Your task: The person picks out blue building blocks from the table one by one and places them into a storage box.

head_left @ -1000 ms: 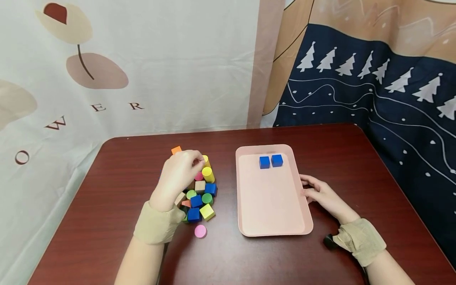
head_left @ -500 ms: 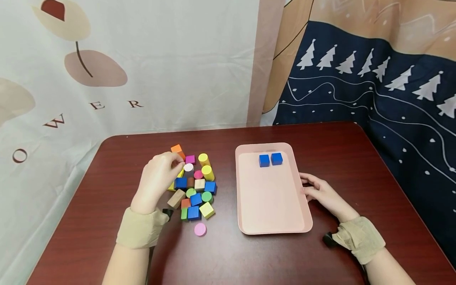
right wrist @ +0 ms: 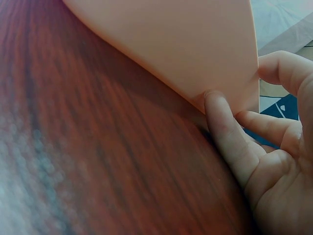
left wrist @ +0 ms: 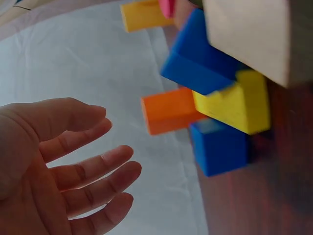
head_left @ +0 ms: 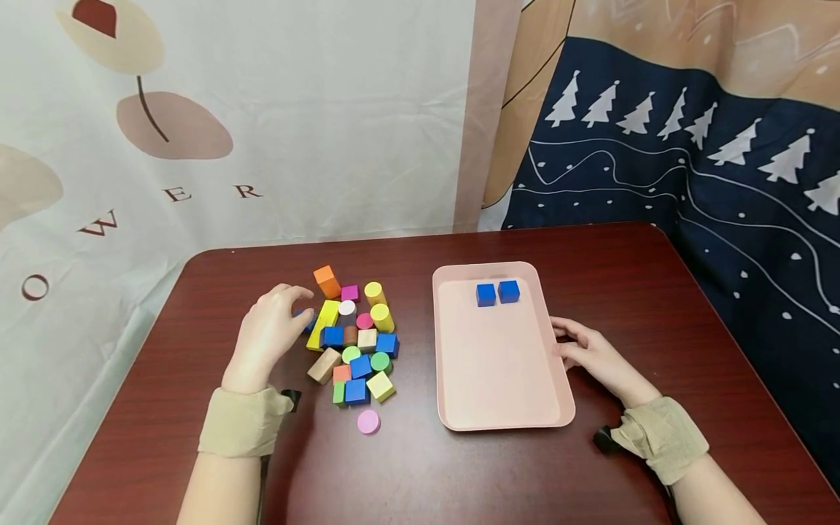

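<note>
My left hand (head_left: pixel 267 332) hovers at the left side of a pile of coloured wooden blocks, thumb and fingers parted, holding nothing. Just past its fingertips is a blue cube (left wrist: pixel 218 147), partly covered by the hand in the head view. Beside that cube lie a yellow block (head_left: pixel 324 325) and an orange block (head_left: pixel 327 281). My right hand (head_left: pixel 593 356) touches the right side of a pink tray (head_left: pixel 502 394), thumb against its outer wall and a fingertip at the rim. Inside the tray, near its far end, two blue cubes (head_left: pixel 497 293) sit side by side.
More blue cubes (head_left: pixel 356 391), two yellow cylinders (head_left: pixel 382 317), green discs and a tan block (head_left: pixel 324 366) make up the pile. A pink disc (head_left: pixel 369 421) lies apart at its near side. Patterned cloths hang behind the brown table (head_left: pixel 499 474).
My left hand has drawn back from over the pile to its left side, and its fingers have parted. More blocks now show. The right hand and tray stay in place.
</note>
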The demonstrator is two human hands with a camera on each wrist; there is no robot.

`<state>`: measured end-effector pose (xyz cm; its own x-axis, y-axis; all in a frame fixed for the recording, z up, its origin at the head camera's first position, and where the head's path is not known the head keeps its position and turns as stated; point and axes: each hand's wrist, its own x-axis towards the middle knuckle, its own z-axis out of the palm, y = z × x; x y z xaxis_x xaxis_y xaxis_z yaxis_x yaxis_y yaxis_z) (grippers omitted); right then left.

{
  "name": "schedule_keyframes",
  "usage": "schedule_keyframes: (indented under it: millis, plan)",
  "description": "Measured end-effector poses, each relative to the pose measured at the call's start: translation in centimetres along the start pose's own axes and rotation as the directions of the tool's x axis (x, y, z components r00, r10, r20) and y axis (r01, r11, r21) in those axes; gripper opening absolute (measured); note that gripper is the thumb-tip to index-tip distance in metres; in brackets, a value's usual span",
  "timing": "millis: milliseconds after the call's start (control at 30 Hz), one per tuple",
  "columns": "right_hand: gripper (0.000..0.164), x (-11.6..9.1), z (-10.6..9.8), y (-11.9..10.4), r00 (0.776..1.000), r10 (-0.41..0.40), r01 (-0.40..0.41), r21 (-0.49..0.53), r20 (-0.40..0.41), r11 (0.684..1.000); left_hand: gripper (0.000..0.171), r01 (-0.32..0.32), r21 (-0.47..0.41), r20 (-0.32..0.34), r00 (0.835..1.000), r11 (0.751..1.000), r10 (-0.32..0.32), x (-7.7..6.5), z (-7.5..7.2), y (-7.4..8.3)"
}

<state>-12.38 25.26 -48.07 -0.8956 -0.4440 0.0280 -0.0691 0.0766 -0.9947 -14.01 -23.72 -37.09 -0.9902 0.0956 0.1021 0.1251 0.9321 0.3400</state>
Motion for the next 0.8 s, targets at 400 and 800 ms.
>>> schedule_keyframes:
  millis: [400, 800]
  plan:
    - [0.048, 0.0, -0.1, 0.1, 1.0, -0.001, 0.001, 0.01, 0.012, 1.0, 0.032, 0.069, -0.013, 0.109, 0.992, 0.998, -0.067, -0.4, 2.1, -3.4]
    - [0.047, 0.0, 0.0, 0.2, 1.0, 0.0, 0.0, 0.009, 0.003, 1.0, 0.038, 0.076, -0.032, 0.091, 0.993, 0.997, -0.073, -0.3, 3.5, -4.7]
